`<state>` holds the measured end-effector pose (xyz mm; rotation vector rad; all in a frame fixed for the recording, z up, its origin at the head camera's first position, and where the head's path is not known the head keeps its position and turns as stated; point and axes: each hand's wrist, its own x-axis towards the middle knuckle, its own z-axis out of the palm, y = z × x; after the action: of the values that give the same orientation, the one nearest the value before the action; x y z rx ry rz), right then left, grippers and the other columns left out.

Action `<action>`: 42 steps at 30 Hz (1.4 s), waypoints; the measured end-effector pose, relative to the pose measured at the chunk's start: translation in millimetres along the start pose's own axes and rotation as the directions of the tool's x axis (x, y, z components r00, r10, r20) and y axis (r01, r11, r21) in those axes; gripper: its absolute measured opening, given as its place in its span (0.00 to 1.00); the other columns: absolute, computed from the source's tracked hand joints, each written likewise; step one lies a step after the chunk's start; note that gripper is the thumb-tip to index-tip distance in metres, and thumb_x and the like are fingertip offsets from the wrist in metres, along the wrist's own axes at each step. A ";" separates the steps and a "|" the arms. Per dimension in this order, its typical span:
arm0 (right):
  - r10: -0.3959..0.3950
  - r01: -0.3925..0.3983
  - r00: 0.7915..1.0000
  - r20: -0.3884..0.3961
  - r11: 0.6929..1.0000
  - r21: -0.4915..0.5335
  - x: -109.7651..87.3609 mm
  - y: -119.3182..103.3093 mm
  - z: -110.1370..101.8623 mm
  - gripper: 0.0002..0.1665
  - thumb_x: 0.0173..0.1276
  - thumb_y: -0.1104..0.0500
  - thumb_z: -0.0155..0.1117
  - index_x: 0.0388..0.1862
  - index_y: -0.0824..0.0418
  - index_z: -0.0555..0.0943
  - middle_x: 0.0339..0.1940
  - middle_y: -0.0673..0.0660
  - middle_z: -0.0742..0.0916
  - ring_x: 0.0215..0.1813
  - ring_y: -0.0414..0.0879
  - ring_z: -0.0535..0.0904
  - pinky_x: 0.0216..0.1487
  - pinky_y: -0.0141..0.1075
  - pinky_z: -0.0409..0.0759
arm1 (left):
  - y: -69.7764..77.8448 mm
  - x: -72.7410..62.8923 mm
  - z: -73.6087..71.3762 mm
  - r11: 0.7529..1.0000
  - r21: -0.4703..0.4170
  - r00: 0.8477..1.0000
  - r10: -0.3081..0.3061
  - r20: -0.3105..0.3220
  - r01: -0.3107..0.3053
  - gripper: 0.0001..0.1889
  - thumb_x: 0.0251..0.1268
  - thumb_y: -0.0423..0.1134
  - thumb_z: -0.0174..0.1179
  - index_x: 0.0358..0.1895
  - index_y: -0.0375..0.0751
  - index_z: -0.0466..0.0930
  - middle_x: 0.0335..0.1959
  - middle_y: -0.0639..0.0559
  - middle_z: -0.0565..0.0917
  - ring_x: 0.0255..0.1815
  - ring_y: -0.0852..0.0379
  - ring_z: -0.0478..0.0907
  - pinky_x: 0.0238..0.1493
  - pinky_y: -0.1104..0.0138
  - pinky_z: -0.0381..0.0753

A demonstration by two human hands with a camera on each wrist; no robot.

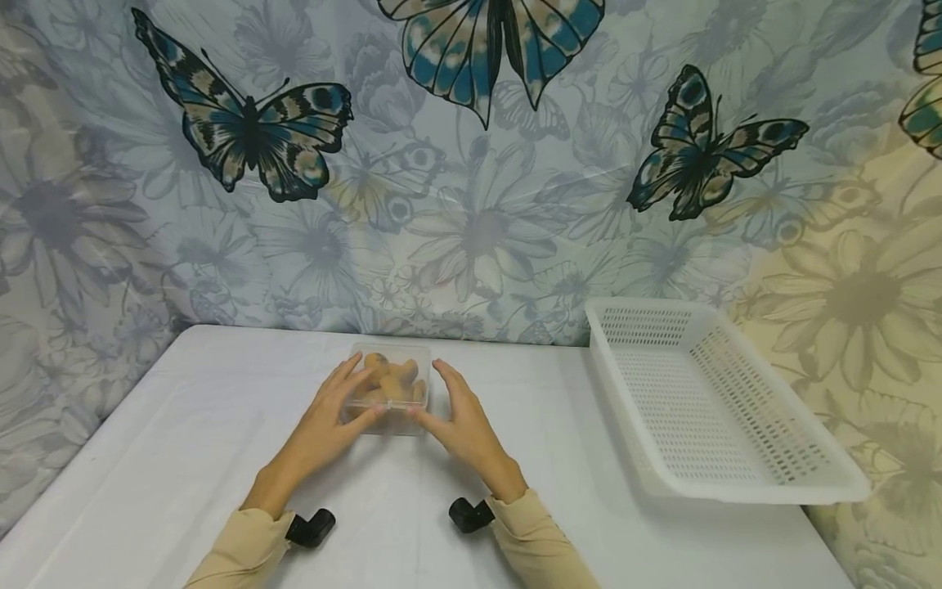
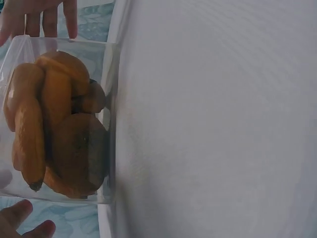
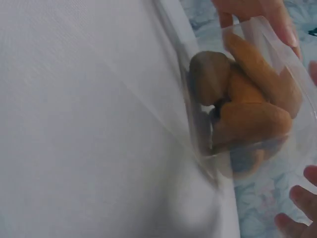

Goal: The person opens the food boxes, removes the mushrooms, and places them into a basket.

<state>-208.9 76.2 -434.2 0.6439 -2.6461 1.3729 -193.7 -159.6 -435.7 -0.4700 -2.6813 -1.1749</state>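
Here, a butterfly-patterned cloth point(image 1: 486, 233) backs the white table point(image 1: 184, 458); a white basket point(image 1: 684, 409) stands right, and toward the far side the left hand point(image 1: 326, 421) and right hand point(image 1: 465, 421) flank a clear box point(image 1: 398, 423) of brown pieces point(image 1: 395, 384), fingers point(image 1: 452, 382) wide, contact unclear. Positioning it seems the step; moving it calls for an even two-sided hold.

no text, label or number can be read.
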 end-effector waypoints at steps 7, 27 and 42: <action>-0.123 0.125 0.990 -0.071 0.992 0.015 -3.5 9.7 12.5 0.43 0.67 0.54 0.69 0.75 0.66 0.63 0.74 0.64 0.72 0.68 0.61 0.76 0.69 0.52 0.75 | -4.5 -0.1 5.2 0.998 -0.049 0.999 0.041 -0.020 -0.042 0.28 0.66 0.52 0.64 0.69 0.58 0.73 0.81 0.46 0.52 0.79 0.32 0.51 0.65 0.26 0.59; -0.123 0.134 0.988 -0.088 0.982 0.130 -5.1 8.6 16.1 0.42 0.67 0.59 0.68 0.75 0.68 0.62 0.72 0.70 0.72 0.59 0.64 0.82 0.59 0.46 0.83 | -14.3 0.1 11.8 0.976 0.069 0.968 0.216 -0.127 -0.209 0.26 0.61 0.39 0.69 0.64 0.48 0.78 0.76 0.41 0.62 0.74 0.33 0.60 0.67 0.32 0.65; -0.146 0.156 0.986 -0.083 0.977 0.142 -4.9 11.3 15.2 0.41 0.67 0.60 0.68 0.74 0.70 0.62 0.71 0.72 0.72 0.59 0.66 0.81 0.58 0.46 0.83 | -17.6 0.8 17.2 0.972 -0.079 0.960 0.201 -0.195 -0.220 0.24 0.54 0.35 0.73 0.57 0.45 0.83 0.73 0.36 0.65 0.74 0.31 0.55 0.67 0.30 0.58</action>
<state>-207.4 71.5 -453.1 0.7781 -2.4013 1.5275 -201.3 -158.0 -459.1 -0.6124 -2.3571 -1.2285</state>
